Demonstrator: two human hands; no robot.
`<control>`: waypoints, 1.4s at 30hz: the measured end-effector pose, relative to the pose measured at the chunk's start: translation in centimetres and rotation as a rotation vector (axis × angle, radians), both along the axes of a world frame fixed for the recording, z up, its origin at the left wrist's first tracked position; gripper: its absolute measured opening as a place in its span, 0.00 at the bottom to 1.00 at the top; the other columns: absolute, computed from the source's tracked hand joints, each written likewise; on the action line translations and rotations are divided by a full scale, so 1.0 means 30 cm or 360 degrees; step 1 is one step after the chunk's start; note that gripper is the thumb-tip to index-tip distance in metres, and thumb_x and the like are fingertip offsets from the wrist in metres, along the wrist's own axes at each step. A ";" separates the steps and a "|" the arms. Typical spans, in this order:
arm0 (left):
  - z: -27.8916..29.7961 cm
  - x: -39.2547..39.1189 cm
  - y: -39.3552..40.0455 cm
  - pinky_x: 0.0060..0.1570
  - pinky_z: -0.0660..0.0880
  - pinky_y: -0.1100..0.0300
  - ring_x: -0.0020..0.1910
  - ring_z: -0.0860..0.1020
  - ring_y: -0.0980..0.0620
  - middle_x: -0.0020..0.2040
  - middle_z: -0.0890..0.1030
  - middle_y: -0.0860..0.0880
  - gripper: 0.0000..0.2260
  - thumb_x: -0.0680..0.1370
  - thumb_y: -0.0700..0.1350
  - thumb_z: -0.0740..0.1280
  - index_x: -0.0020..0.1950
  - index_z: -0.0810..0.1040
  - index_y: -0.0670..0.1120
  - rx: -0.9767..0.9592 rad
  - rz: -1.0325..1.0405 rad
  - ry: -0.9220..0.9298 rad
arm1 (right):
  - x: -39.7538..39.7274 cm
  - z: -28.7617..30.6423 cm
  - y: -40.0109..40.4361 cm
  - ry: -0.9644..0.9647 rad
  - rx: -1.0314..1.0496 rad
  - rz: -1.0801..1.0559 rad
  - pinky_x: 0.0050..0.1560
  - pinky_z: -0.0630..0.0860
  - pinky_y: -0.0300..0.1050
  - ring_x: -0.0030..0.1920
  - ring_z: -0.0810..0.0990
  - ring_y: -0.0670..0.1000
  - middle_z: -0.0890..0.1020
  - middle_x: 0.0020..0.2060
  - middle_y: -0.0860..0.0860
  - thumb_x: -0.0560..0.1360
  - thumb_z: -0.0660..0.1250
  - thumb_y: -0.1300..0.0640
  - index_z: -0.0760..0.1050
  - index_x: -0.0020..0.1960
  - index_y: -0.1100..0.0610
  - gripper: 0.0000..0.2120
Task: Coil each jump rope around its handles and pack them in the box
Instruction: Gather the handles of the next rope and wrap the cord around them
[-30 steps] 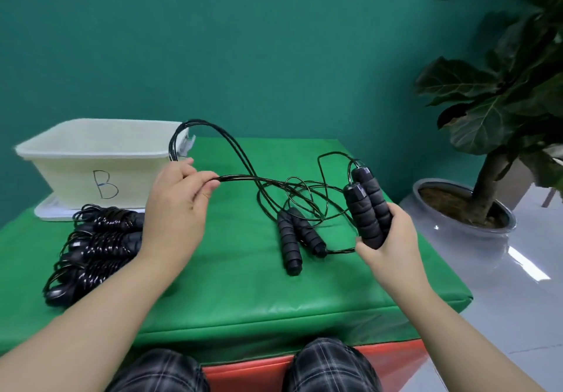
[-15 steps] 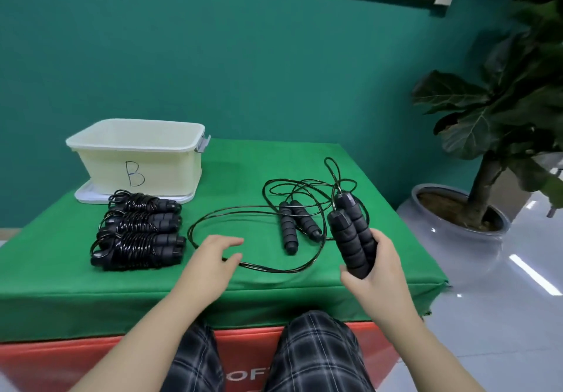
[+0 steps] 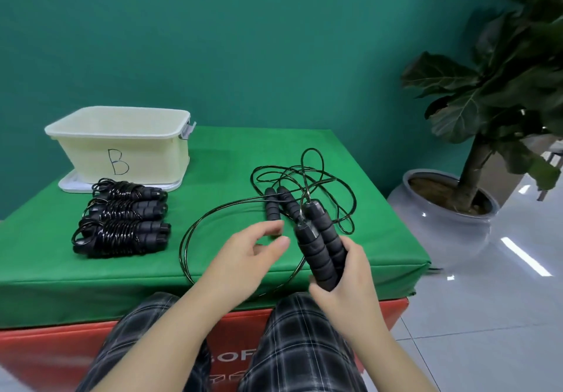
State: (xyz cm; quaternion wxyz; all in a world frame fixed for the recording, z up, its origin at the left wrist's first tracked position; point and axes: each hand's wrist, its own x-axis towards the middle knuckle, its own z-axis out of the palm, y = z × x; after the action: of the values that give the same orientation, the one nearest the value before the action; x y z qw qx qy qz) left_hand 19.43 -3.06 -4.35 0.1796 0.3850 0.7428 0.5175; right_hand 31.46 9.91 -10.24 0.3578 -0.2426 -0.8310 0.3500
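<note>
Three, perhaps four, coiled ropes (image 3: 122, 224) lie bundled; right hand (image 3: 344, 282) clamps two handles (image 3: 320, 245), left hand (image 3: 243, 257) open.

The blurred fingertips of the left hand (image 3: 243, 254) hide the near ends of the two black foam handles lying on the green mat (image 3: 275, 205), the cream plastic box marked B (image 3: 122, 145) hides its own inside, and the picture's right edge crops the potted plant's dark leaves (image 3: 502, 71).
</note>
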 end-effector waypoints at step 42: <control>-0.010 0.054 -0.014 0.69 0.56 0.57 0.70 0.59 0.59 0.72 0.55 0.57 0.34 0.74 0.38 0.65 0.71 0.50 0.58 0.0399 0.0196 -0.0141 | -0.012 0.094 -0.049 -0.0571 0.0090 0.0156 0.45 0.73 0.46 0.46 0.73 0.47 0.74 0.44 0.42 0.62 0.69 0.53 0.67 0.51 0.44 0.20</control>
State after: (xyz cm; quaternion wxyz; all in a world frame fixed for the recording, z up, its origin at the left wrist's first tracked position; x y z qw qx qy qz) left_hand 21.05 -3.47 -4.67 0.1305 0.3348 0.6860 0.6327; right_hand 31.11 8.45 -7.43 0.1931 -0.2503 -0.9019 0.2945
